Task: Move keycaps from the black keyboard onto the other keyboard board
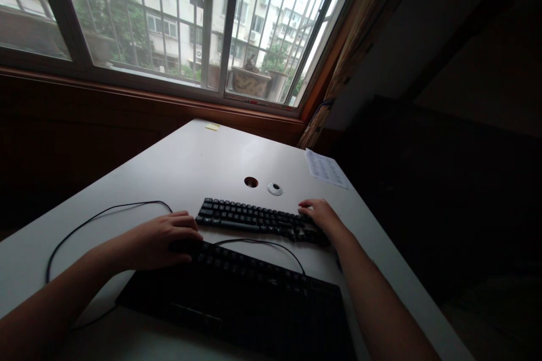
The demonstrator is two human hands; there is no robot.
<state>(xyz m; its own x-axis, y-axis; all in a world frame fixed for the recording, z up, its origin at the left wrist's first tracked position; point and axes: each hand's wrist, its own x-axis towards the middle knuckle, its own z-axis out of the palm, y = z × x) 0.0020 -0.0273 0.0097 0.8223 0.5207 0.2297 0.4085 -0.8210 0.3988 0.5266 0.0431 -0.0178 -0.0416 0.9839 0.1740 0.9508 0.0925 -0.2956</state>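
– what's carrying everything in front of you?
– a white table [169, 161], with a round hole [251, 182] through its top.
– and what lies on it?
– nearest me, a dark keyboard [254, 299]; just beyond it, a second black keyboard [249, 217]. a thin black cable [139, 203] loops out to my left.
– farther off?
– i see a round white piece [275, 188] just beside the hole, a printed sheet [326, 169] at the right edge and a yellow slip [212, 127] near the far corner.
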